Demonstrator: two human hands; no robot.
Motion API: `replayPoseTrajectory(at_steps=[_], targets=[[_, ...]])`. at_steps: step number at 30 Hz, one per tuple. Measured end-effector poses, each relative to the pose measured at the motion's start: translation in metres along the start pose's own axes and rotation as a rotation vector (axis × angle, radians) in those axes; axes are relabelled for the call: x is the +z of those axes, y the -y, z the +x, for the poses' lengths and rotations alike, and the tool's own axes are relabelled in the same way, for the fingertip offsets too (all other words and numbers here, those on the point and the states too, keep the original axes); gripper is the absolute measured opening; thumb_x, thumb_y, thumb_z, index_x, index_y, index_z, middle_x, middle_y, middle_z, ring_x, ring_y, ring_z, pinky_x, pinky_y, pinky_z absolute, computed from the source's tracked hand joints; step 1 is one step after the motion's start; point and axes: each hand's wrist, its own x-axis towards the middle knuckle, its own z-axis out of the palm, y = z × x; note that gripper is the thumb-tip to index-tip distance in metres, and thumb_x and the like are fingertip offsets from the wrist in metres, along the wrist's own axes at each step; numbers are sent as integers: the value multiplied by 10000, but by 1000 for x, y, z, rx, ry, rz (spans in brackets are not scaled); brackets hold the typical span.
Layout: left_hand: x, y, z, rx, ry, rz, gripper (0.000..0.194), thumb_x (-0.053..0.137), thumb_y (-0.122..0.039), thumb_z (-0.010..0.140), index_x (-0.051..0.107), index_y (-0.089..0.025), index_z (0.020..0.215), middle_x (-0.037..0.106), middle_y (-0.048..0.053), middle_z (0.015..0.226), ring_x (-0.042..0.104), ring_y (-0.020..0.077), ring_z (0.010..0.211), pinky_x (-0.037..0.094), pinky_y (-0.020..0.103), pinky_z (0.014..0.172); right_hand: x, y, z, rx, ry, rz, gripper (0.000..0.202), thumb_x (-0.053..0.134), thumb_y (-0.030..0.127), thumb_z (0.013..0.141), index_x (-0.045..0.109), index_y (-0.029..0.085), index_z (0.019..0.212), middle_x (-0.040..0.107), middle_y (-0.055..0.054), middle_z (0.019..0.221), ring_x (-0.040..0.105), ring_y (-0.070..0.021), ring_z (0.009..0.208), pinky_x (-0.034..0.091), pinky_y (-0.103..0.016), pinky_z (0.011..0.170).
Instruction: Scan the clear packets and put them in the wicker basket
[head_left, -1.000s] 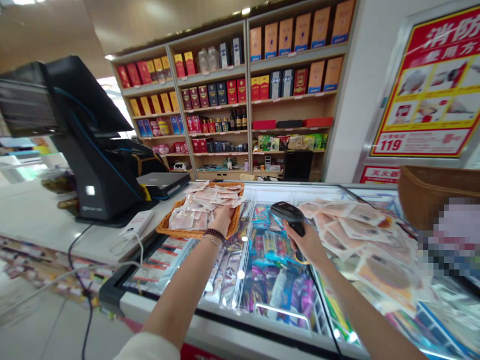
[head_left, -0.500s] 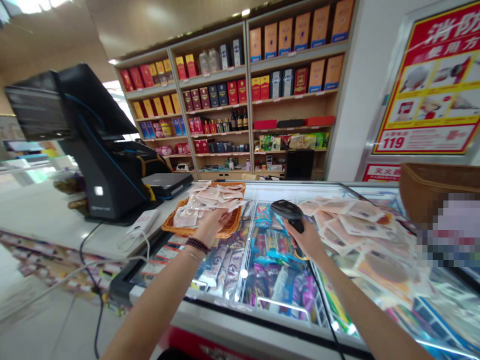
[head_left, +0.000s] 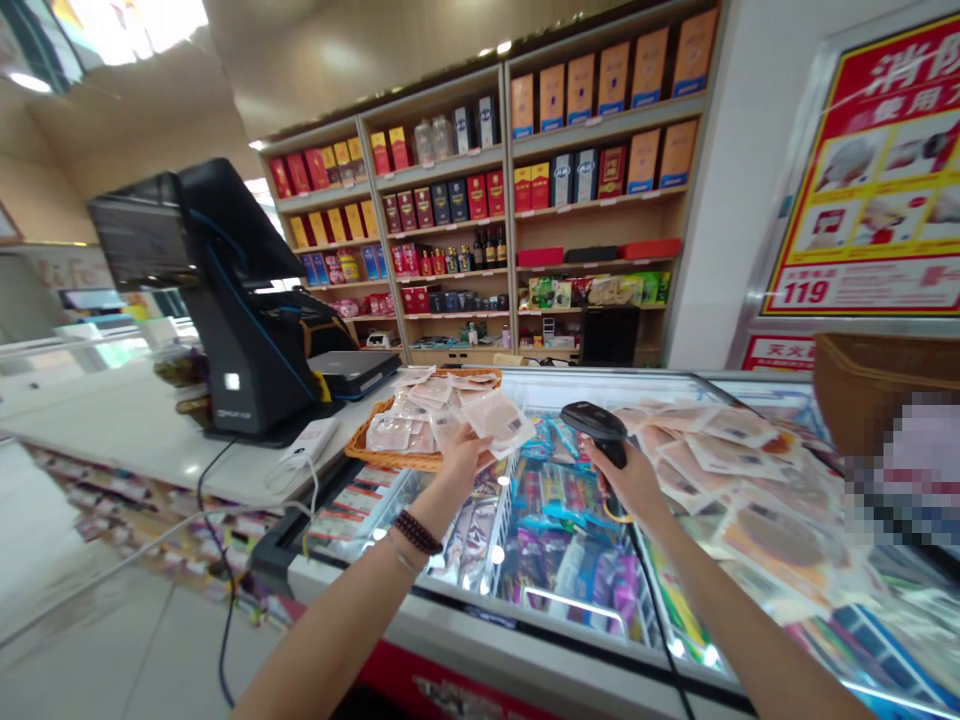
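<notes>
Lifted since the earlier frame, one packet [head_left: 501, 420] is mid-frame over the basket's [head_left: 397, 460] right edge, its label too small to read. Right of frame, a poster [head_left: 862, 215] reads "消防", "使用" and "119". Left hand [head_left: 461, 462] pinches the packet; right hand [head_left: 630, 485] wraps the scanner's [head_left: 596, 422] grip, right of centre.

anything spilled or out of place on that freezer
Nothing looks visibly spilled or damaged. The one untidy spot is the loose packets right of the scanner: they overlap at mixed angles atop the freezer, unlike those contained in the wicker basket.
</notes>
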Motion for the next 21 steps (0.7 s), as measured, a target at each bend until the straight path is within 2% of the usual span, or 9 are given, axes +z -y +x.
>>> replayPoseTrajectory(at_steps=[5, 10, 15, 18, 21], targets=[[42, 26, 4, 37, 133, 100, 459, 838, -71, 642, 780, -180, 1084, 808, 99, 1029, 773, 241, 842, 636, 347, 757, -12, 4, -1, 57, 19, 75, 555, 726, 785, 752, 558, 256, 719, 573, 18, 458, 531, -175, 365, 442, -309, 407], [69, 62, 25, 100, 145, 118, 379, 837, -125, 633, 791, -138, 1009, 801, 109, 930, 737, 213, 745, 594, 289, 661, -17, 3, -2, 46, -14, 92, 549, 718, 775, 752, 550, 253, 738, 607, 14, 539, 514, -149, 363, 407, -289, 378], [69, 89, 42, 162, 33, 74, 369, 842, -174, 640, 775, -130, 1000, 797, 103, 897, 705, 178, 707, 547, 242, 626, -21, 1, -1, 29, 0, -68, 497, 648, 738, 804, 548, 258, 725, 554, 25, 442, 515, -165, 337, 388, -286, 395], [63, 95, 48, 203, -45, 45, 354, 847, -188, 647, 755, -142, 986, 795, 108, 932, 721, 183, 760, 558, 245, 665, -25, 5, -3, 24, 33, -209, 436, 623, 671, 831, 540, 268, 688, 522, 29, 386, 510, -169, 325, 388, -288, 422], [58, 96, 51, 215, -67, 8, 331, 840, -191, 666, 737, -144, 978, 796, 121, 994, 740, 195, 833, 572, 256, 715, -27, 12, -7, 40, 99, -293, 371, 639, 602, 831, 544, 275, 685, 534, 27, 395, 549, -187, 349, 402, -294, 449]])
